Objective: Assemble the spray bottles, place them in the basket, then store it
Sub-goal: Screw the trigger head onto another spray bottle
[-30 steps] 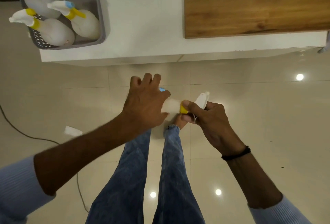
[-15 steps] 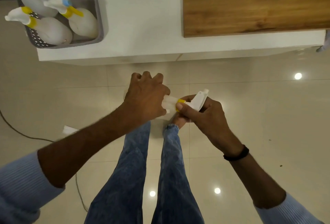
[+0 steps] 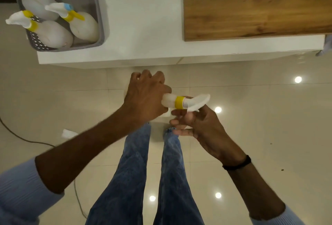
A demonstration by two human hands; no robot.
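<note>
My left hand (image 3: 145, 102) is closed around the body of a white spray bottle (image 3: 168, 101), held sideways in front of me over the floor. A yellow collar (image 3: 179, 102) joins the bottle neck to the white trigger head (image 3: 198, 103), which points right. My right hand (image 3: 203, 129) sits just below the head with fingers spread and nothing gripped. At the top left, a grey basket (image 3: 100, 18) on the white counter (image 3: 140, 27) holds three assembled bottles: two with yellow collars (image 3: 53, 34) (image 3: 84, 27) and one with a green trigger (image 3: 34, 4).
A wooden panel (image 3: 251, 5) covers the counter's right part. My legs in blue jeans stand on the glossy tiled floor. A dark cable (image 3: 21, 138) and a white scrap (image 3: 68, 133) lie on the floor at the left.
My right hand has let go of the yellow collar and trigger head and dropped slightly below them, fingers now apart. The left hand keeps its hold on the bottle.
</note>
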